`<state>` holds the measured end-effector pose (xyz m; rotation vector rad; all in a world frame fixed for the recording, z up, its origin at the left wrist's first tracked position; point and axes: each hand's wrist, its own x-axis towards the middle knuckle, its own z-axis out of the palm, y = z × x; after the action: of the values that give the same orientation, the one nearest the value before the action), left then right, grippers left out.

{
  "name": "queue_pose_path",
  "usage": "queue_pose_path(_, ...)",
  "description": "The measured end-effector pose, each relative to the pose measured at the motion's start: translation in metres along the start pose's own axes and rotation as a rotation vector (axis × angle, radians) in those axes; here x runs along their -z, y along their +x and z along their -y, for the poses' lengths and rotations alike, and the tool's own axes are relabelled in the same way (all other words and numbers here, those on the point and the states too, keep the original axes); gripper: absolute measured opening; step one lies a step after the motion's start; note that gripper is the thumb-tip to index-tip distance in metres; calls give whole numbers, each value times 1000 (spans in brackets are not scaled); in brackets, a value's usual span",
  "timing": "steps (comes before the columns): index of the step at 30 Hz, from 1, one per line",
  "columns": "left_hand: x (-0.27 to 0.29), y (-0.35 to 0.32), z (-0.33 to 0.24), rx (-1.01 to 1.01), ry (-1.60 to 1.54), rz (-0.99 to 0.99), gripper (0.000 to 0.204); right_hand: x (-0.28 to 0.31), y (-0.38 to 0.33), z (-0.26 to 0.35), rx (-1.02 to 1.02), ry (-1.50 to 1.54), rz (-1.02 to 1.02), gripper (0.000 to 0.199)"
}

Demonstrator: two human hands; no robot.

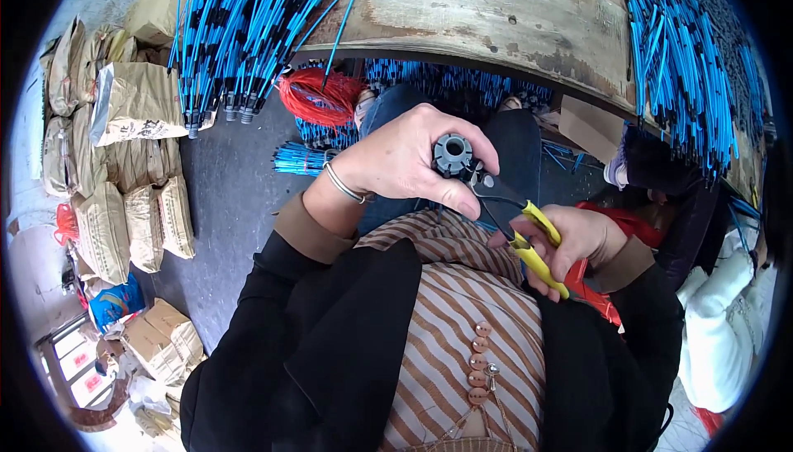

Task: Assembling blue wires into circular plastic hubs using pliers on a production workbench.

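There are two hands [403,153] [580,239], one tool [541,269], five buttons [477,362].

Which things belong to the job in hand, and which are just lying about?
Job:
- black slotted ring, in left hand
- yellow-handled tool, in right hand
- perhaps blue rods

Seemingly lying about:
- brown sacks
- red bundle

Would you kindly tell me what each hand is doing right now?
Left hand: closed, holding a black notched round part.
Right hand: closed around a yellow-handled tool.
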<state>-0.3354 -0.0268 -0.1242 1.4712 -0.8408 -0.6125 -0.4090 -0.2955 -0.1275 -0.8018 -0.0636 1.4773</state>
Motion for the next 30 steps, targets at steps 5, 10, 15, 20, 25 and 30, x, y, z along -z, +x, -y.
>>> queue_pose_path(5, -5, -4, -8, 139, 10, -155, 42, -18, -12, 37, 37, -533, -212, 71)
queue_pose_path(10, -6, 1, -3, 94, -10, -104, 40, -36, -26, 38, 135, -1112, -485, 73)
queue_pose_path(15, -9, 3, 0, -55, -10, -32, 40, -20, -15, 23, -47, -431, -363, 74)
queue_pose_path(20, -9, -4, -6, 39, -3, -156, 41, -21, -13, 25, 218, -739, -455, 79)
queue_pose_path(25, -20, 1, -11, 58, 87, -249, 38, -31, -15, 26, 336, -1432, -706, 81)
queue_pose_path(30, -20, 5, -12, 47, 125, -225, 34, -48, -28, 37, 300, -1500, -712, 69)
